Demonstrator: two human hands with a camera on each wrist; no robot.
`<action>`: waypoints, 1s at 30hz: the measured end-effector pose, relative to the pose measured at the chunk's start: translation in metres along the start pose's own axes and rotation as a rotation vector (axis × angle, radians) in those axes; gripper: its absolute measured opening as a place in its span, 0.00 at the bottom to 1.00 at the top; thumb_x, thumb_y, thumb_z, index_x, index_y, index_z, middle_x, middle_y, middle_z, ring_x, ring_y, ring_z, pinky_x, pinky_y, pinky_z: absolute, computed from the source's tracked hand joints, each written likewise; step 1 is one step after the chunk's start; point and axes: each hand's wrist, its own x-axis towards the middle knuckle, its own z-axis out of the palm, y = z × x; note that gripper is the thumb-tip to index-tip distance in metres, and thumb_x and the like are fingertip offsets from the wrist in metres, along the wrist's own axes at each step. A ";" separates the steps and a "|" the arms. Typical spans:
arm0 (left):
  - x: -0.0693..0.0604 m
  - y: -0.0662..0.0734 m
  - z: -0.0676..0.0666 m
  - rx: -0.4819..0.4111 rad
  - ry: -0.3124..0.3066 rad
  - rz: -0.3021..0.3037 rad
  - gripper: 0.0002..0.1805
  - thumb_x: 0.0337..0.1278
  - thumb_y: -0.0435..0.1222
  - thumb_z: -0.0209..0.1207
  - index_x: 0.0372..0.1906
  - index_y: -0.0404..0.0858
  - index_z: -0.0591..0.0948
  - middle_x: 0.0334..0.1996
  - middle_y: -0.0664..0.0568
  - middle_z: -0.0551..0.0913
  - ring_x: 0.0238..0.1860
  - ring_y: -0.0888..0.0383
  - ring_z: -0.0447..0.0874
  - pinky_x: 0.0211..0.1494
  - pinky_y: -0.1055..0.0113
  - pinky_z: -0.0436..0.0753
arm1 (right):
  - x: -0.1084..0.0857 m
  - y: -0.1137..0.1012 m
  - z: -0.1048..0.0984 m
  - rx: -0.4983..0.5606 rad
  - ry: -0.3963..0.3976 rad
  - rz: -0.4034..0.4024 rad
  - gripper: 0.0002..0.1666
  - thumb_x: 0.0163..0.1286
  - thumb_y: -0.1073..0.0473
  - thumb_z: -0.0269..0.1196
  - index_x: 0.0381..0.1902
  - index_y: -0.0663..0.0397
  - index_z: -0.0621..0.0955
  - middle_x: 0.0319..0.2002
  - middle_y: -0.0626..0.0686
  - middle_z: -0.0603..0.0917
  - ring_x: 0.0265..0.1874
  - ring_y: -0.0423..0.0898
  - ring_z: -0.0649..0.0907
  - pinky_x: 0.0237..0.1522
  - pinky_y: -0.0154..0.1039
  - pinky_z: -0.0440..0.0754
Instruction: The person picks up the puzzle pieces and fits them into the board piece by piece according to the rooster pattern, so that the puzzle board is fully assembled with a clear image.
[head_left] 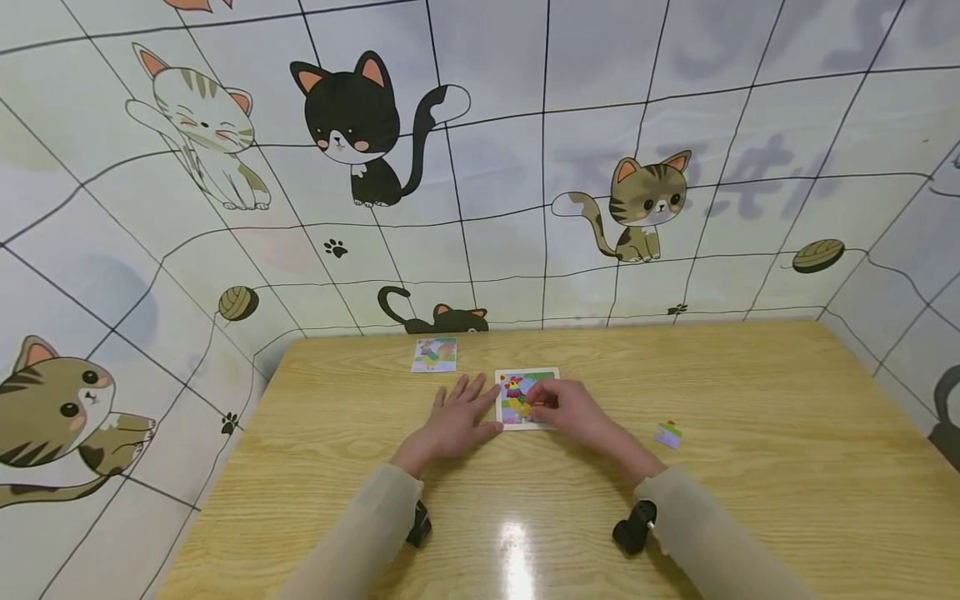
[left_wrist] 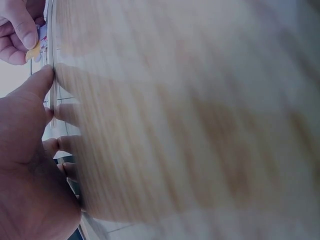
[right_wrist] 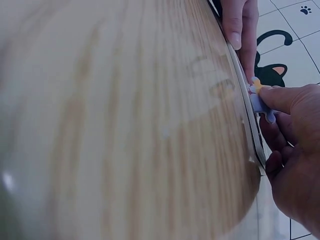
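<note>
A small puzzle board [head_left: 517,427] with a white border and a colourful picture lies on the table in the head view. My left hand [head_left: 454,421] rests flat at its left side, fingers spread, with the thumb and a finger at the border. Over the board's right part, my right hand [head_left: 576,414] pinches a puzzle piece between thumb and fingers. In the right wrist view this puzzle piece [right_wrist: 258,104] shows orange and lavender and stands tilted against the board. My right hand hides some of the board's picture.
A square picture card [head_left: 433,355] lies at the back left of the wooden table [head_left: 750,392]. To the right of my right hand is a loose puzzle piece [head_left: 668,434], green and lavender. A cat-patterned wall [head_left: 502,192] stands behind the table.
</note>
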 end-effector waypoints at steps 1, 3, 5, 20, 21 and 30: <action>0.000 0.000 0.000 0.000 0.000 -0.002 0.36 0.77 0.54 0.51 0.82 0.47 0.59 0.83 0.45 0.47 0.82 0.40 0.36 0.76 0.33 0.39 | 0.000 0.000 0.001 -0.005 0.001 0.003 0.06 0.67 0.69 0.68 0.40 0.56 0.85 0.35 0.46 0.84 0.34 0.44 0.79 0.39 0.38 0.79; 0.000 0.000 0.000 0.005 -0.002 -0.004 0.36 0.77 0.55 0.50 0.82 0.47 0.59 0.83 0.45 0.47 0.82 0.40 0.36 0.76 0.33 0.39 | 0.000 0.000 0.002 -0.013 0.003 0.010 0.06 0.67 0.69 0.68 0.40 0.56 0.85 0.35 0.46 0.84 0.34 0.44 0.79 0.39 0.38 0.78; 0.000 -0.001 0.000 0.007 -0.003 -0.005 0.36 0.77 0.55 0.50 0.82 0.47 0.59 0.83 0.45 0.47 0.82 0.40 0.36 0.76 0.33 0.39 | 0.000 -0.001 0.003 -0.022 0.003 0.019 0.06 0.67 0.69 0.68 0.40 0.55 0.85 0.35 0.46 0.84 0.34 0.44 0.78 0.38 0.38 0.78; -0.001 0.001 -0.002 -0.006 -0.003 0.000 0.36 0.77 0.54 0.51 0.82 0.46 0.60 0.82 0.44 0.47 0.82 0.40 0.36 0.76 0.33 0.39 | 0.000 0.000 0.002 -0.071 0.002 0.003 0.08 0.65 0.68 0.71 0.42 0.58 0.86 0.38 0.50 0.80 0.35 0.45 0.76 0.39 0.37 0.76; -0.001 0.001 -0.002 -0.006 -0.004 0.001 0.36 0.77 0.54 0.51 0.82 0.46 0.59 0.82 0.44 0.47 0.82 0.40 0.36 0.76 0.33 0.39 | 0.000 0.000 0.002 -0.072 0.002 0.000 0.08 0.65 0.68 0.71 0.42 0.57 0.86 0.39 0.50 0.80 0.36 0.45 0.76 0.39 0.37 0.76; -0.001 0.002 -0.003 -0.002 -0.008 0.007 0.36 0.77 0.53 0.51 0.82 0.45 0.60 0.82 0.43 0.48 0.81 0.39 0.37 0.75 0.32 0.39 | -0.002 -0.003 0.002 -0.081 -0.002 -0.019 0.08 0.66 0.67 0.71 0.43 0.59 0.86 0.40 0.51 0.82 0.36 0.46 0.77 0.40 0.39 0.77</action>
